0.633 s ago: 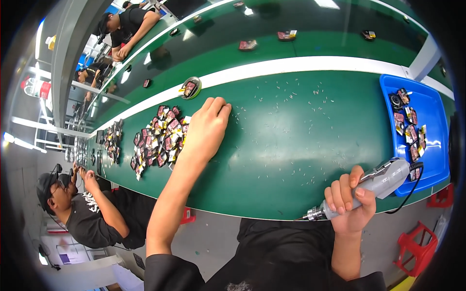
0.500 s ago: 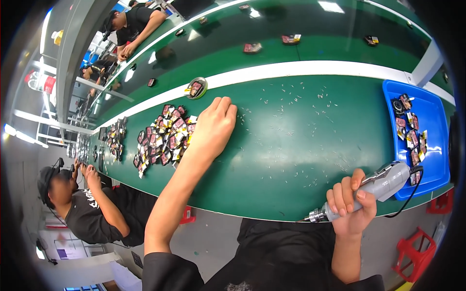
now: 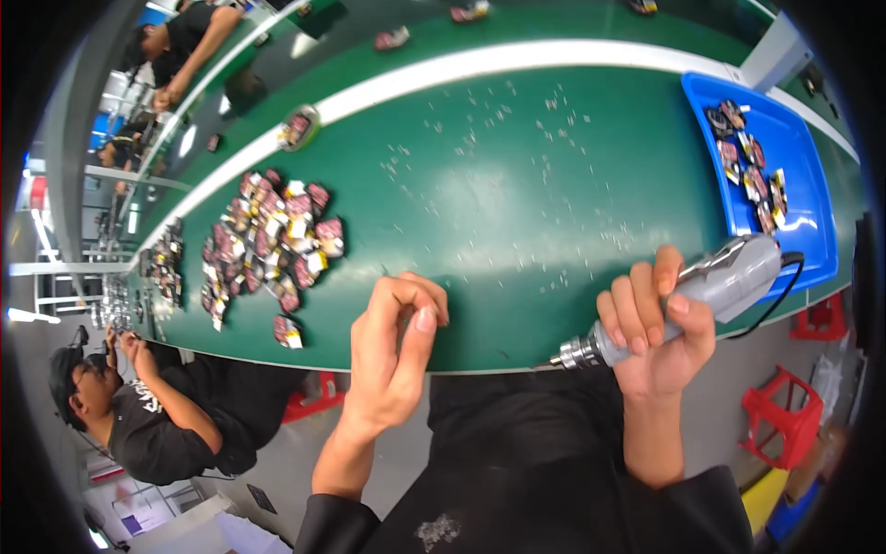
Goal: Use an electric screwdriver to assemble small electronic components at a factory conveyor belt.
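Observation:
My right hand (image 3: pixel 653 328) is wrapped round a grey electric screwdriver (image 3: pixel 729 282), whose metal bit points left along the table's near edge. My left hand (image 3: pixel 395 346) is raised over that edge, fingers curled and thumb pressed to them. Whatever sits in this pinch, if anything, is too small to make out. Beyond it, tiny pale slivers (image 3: pixel 466 138), like little screws or pins, lie scattered on the green tabletop (image 3: pixel 443 231). To its left is a heap of small black-and-red parts with white and yellow labels (image 3: pixel 268 231), one part (image 3: pixel 287 331) lying apart near the edge.
A blue tray (image 3: pixel 817 203) with several similar parts stands at the right. A round dish (image 3: pixel 300 127) holding a part sits by the white rail (image 3: pixel 443 66). Beyond runs a belt carrying parts. A co-worker (image 3: pixel 166 406) sits at the left; red stools (image 3: pixel 784 415) stand lower right.
My left hand has come back from the far middle of the table to the near edge and turned over, thumb side up. The view has shifted; my right hand keeps hold of the electric screwdriver.

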A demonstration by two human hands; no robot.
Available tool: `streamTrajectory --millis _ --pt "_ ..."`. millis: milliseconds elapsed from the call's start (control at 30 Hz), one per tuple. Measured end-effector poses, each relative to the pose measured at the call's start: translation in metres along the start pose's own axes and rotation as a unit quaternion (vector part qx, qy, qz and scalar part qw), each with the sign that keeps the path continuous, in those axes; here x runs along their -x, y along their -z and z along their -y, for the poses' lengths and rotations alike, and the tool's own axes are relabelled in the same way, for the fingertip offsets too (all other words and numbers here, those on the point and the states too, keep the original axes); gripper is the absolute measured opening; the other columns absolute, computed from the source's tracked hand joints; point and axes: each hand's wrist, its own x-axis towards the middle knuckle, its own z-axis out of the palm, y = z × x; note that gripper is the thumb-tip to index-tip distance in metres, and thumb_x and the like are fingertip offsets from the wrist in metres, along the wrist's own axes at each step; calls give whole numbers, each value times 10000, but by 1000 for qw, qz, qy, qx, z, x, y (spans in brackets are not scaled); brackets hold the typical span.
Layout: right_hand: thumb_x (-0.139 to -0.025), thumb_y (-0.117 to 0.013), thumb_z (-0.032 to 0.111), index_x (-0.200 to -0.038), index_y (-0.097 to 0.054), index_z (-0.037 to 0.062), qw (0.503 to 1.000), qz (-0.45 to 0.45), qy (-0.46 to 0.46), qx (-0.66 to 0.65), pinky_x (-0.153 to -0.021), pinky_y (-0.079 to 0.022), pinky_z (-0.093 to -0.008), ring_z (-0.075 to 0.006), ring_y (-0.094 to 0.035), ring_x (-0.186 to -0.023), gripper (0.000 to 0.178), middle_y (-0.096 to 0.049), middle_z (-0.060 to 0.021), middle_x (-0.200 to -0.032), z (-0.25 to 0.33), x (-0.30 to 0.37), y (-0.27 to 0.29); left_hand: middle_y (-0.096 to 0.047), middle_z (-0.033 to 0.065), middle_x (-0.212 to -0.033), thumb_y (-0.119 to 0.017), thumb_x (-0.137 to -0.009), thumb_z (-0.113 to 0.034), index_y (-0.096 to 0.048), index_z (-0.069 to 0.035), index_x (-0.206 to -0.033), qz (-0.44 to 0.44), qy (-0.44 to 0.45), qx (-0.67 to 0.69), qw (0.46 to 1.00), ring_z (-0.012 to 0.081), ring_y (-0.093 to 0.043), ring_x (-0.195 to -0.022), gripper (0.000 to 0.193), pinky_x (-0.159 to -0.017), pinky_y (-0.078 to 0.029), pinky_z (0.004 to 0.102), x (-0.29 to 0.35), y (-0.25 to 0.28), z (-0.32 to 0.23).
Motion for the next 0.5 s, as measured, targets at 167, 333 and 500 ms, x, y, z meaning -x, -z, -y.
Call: streamTrajectory --millis 167,333,500 --pt "-843 -529 90 -899 -471 69 993 99 17 -56 -547 -388 -287 -126 -449 -504 83 -424 -2 -573 5 -8 -30 -532 106 -779 -416 -951 -8 -439 -3 -894 -11 1 152 988 108 -414 -687 62 -611 -366 251 26 -23 8" --pt "-834 -553 70 -899 -461 74 992 95 28 -78 -551 -391 -279 -120 -455 -499 113 -430 1 -577 -1 -6 -41 -609 132 -814 -495 -920 54 -529 52 -906 -51 0 218 975 108 -518 -672 36 -590 -418 220 41 -36 12" --pt "-816 -584 44 -900 -461 77 992 63 60 -93 -543 -388 -267 -106 -450 -499 152 -431 5 -577 -5 -3 -47 -668 187 -871 -582 -872 89 -630 107 -933 -83 15 266 960 162 -643 -673 80 -550 -500 225 51 -41 12"
